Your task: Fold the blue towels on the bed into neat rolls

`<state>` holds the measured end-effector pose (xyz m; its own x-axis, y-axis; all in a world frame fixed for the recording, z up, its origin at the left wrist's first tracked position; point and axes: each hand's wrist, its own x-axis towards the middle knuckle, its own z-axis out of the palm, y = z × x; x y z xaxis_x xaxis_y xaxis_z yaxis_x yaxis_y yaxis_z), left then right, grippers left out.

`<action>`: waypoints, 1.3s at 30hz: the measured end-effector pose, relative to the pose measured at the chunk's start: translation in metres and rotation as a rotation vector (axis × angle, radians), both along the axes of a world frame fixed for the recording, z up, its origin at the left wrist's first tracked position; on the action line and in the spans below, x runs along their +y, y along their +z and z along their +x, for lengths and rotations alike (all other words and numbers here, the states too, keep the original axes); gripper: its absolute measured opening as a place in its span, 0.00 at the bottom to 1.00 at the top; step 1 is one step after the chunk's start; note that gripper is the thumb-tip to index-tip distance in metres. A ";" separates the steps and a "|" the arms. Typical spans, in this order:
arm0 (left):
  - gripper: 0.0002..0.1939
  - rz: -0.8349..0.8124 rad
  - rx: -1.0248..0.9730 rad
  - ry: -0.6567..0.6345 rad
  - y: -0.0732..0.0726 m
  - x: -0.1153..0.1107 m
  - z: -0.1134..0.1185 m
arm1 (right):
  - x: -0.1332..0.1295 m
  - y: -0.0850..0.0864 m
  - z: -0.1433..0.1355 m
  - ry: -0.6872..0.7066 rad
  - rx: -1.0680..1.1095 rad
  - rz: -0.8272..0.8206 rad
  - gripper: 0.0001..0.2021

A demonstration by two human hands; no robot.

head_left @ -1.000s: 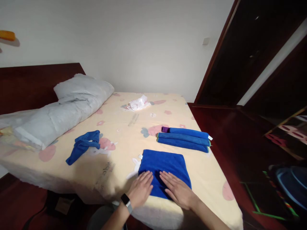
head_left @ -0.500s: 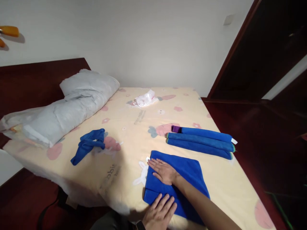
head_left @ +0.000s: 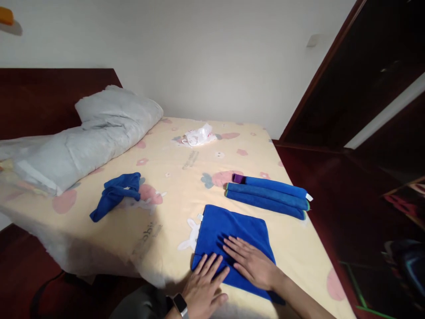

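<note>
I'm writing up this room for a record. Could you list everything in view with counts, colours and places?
bedsheet: one, cream with pink prints, centre
flat cloth: one, blue, bedsheet's near side
long cloth strips: three visible, blue, one purple-ended, right
crumpled cloth: one, blue, left
plastic bag: one, white, far side
bedding bundle: one, pale grey, left
headboard: one, dark red-brown, far left
wall: at least one, white, back
wall plate: one, pale, upper right
door: at least one, very dark, right
orange object: one, cut off, upper left
floor: one, dark red, right
shadowed items: uncountable, some red, right edge
wristwatch: one, dark-faced, bottom centre
left grip: one, bare, on flat cloth
right grip: one, bare, on flat cloth
</note>
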<state>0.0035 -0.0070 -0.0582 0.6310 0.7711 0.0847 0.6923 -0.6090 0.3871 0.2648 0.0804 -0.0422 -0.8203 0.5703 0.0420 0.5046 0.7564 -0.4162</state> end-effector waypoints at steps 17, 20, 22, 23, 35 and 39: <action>0.33 -0.065 0.038 -0.050 -0.019 0.007 -0.003 | 0.113 -0.054 0.048 -0.329 -0.028 0.148 0.25; 0.32 -0.027 0.010 -0.035 -0.014 0.010 -0.005 | 0.093 -0.045 0.045 -0.424 -0.028 0.178 0.26; 0.31 0.007 -0.004 -0.002 -0.010 0.012 -0.009 | 0.053 -0.036 0.043 -0.514 -0.002 0.215 0.26; 0.31 0.017 -0.001 0.014 -0.009 0.013 -0.012 | 0.027 -0.033 0.043 -0.555 0.037 0.232 0.25; 0.31 0.099 0.107 0.052 -0.043 0.015 -0.041 | -0.113 -0.046 0.065 -0.504 -0.037 -0.020 0.27; 0.30 0.157 0.123 0.067 -0.049 0.014 -0.042 | -0.115 -0.056 0.068 -0.551 0.036 -0.001 0.31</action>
